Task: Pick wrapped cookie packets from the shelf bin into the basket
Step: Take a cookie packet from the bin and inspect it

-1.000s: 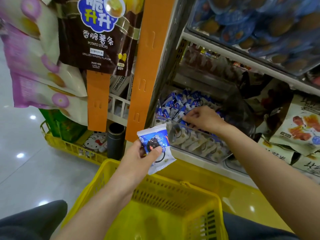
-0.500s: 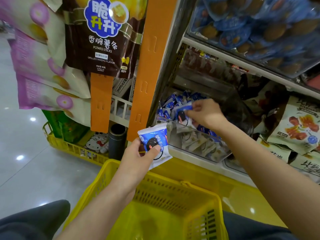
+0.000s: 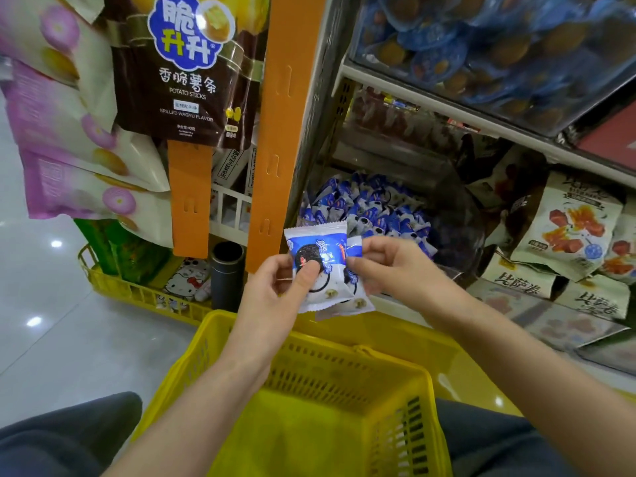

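The yellow basket [image 3: 327, 370] waits near, below both hands, and the shelf bin [image 3: 457, 235] lies just beyond them. This looks like the gathering step. The left grip [image 3: 275, 290] pinches one packet [image 3: 320, 242]. The right grip [image 3: 389, 266] pinches a second packet [image 3: 355, 248], tucked touching behind the first. The next move probably calls for lowering both and letting go over the basket.

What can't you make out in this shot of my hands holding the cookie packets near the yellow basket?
Head view: second blue-and-white cookie packet, mostly covered by the front blue-and-white cookie packet and the right hand.
Head view: yellow plastic basket, near end cut off by the bottom edge.
Head view: shelf pile of wrapped cookie packets, print too small and blurred to read.
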Demonstrator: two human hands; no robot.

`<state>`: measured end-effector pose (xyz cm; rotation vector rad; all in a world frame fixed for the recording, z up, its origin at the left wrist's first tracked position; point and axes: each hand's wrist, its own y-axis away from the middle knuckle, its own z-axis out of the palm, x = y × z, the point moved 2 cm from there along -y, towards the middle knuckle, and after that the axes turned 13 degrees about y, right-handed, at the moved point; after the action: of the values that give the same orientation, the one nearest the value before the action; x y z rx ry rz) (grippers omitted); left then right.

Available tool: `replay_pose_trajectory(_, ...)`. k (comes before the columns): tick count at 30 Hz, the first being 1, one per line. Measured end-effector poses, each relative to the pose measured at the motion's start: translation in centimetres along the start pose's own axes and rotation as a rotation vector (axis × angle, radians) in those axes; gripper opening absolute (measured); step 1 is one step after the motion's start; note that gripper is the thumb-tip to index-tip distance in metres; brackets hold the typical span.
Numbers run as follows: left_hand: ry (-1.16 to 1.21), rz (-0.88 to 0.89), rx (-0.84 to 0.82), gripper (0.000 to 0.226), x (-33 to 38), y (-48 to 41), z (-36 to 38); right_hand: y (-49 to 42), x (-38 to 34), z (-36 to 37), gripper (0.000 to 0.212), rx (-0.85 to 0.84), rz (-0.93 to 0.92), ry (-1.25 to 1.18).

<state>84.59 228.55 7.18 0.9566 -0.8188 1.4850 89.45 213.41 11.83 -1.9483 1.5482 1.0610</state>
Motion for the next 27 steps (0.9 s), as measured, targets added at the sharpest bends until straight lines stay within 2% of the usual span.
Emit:
replay_pose_trajectory(2, -0.018, -0.049, 0.004, 0.051, -0.3, -0.1, -0.2, 0.3, 0.1, 0.6, 0.005, -0.026, 0.023, -0.043)
replay_pose_trajectory(5, 0.134, -0.259, -0.054, 0.065, -0.8, -0.1, -0.2, 0.8, 0.3, 1.3, 0.01, -0.04, 0.046, -0.117)
replay_pose_trajectory(8, 0.17, -0.373, -0.171, 0.063, -1.0, 0.2, 0.2, 1.2, 0.5, 1.7, 0.016, -0.03, 0.077, -0.217)
replay_pose_trajectory(13, 0.11, -0.356, -0.173, 0.058, -1.6, 0.0, 0.3, 1.9, 1.2, 2.1, 0.024, -0.051, 0.079, -0.32)
replay_pose_trajectory(17, -0.001, -0.321, -0.084, 0.061, -2.1, 0.0, 0.1, 2.4, 0.8, 2.1, 0.039, 0.037, -0.031, -0.151)
replay_pose_trajectory(19, -0.081, -0.265, -0.036, 0.058, -2.0, -0.2, -0.1, 2.6, 0.7, 1.8, 0.029, 0.119, -0.089, -0.146)
replay_pose_trajectory(22, -0.065, -0.258, -0.013, 0.064, -1.6, -0.4, -0.2, 3.0, 0.5, 1.6, 0.016, 0.199, -0.129, -0.185)
replay_pose_trajectory(27, 0.079, -0.24, 0.111, 0.029, -0.6, -1.2, -0.7, 2.2, 0.1, -0.6, 0.012, 0.243, -0.148, -0.209)
